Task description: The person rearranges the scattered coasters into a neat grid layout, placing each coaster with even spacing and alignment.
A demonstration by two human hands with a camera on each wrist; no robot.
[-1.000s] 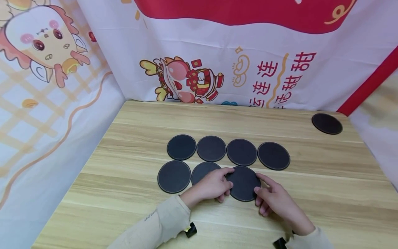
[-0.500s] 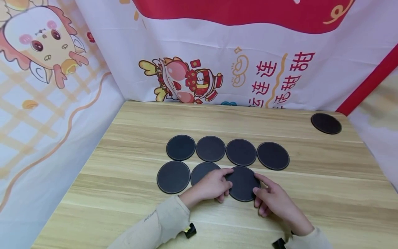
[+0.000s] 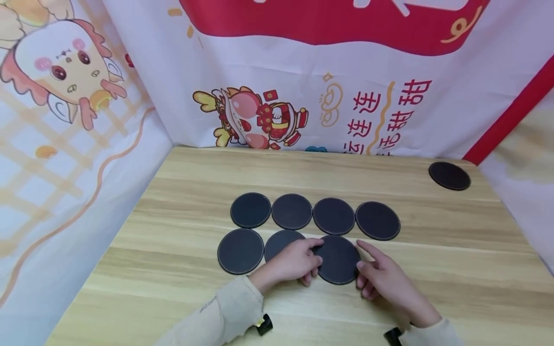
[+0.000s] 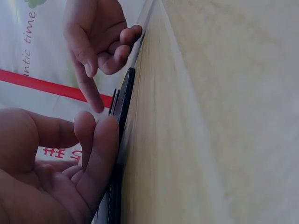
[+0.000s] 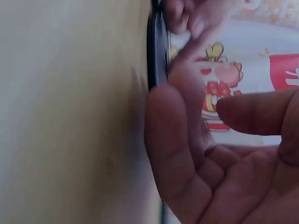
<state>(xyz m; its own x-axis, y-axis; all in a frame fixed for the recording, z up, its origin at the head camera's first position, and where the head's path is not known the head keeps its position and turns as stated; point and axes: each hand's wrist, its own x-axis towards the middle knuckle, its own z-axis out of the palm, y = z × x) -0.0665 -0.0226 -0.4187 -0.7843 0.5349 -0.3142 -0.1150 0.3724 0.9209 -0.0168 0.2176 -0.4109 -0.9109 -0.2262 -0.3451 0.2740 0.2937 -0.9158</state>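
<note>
A round black coaster (image 3: 339,262) with pale edge stitching lies flat at the right end of the front row. My left hand (image 3: 294,262) rests its index fingertip on that coaster's left rim, its arm crossing the middle coaster (image 3: 279,241) and partly hiding it. Across from it, my right hand (image 3: 385,278) is beside the right rim, index finger extended, thumb close to the edge, gripping nothing. In the left wrist view, the coaster (image 4: 124,100) shows edge-on beyond my left fingers. The right wrist view shows the coaster's edge (image 5: 157,51) just past my right fingertips.
Behind, a row of several matching coasters (image 3: 292,211) lies edge to edge. Another coaster (image 3: 240,251) sits at the front row's left end. One lone coaster (image 3: 449,176) lies in the table's far right corner. Printed cloth (image 3: 268,62) hangs behind the wooden table (image 3: 173,298).
My right hand has shifted slightly right, its index fingertip coming off the coaster's rim. The left hand stays at the left rim. The head view has tilted up a little.
</note>
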